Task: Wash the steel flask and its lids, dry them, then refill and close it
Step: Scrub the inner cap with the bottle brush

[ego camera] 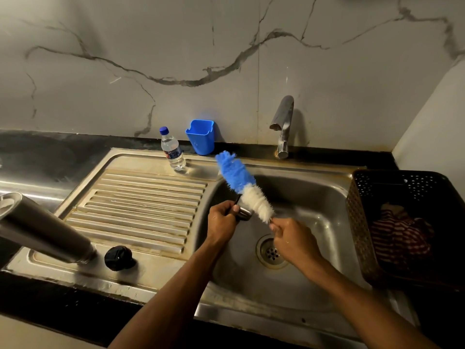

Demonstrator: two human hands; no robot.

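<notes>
A dark basket point(357, 222) is sitting right of the right hand point(293, 239), holding a striped cloth point(400, 238). Beyond the left hand point(222, 221), a blue cup point(201, 138) and a water bottle point(173, 149) are standing at the sink point(327, 192) rim. The basin is lying open beneath both hands. The left hand is gripping a steel lid point(244, 212); the right is pinching the handle of the bottle brush point(241, 185), bristles against the lid. Far left, the steel flask point(42, 230) is standing on the drainboard point(141, 205), a black cap point(118, 258) beside it.
</notes>
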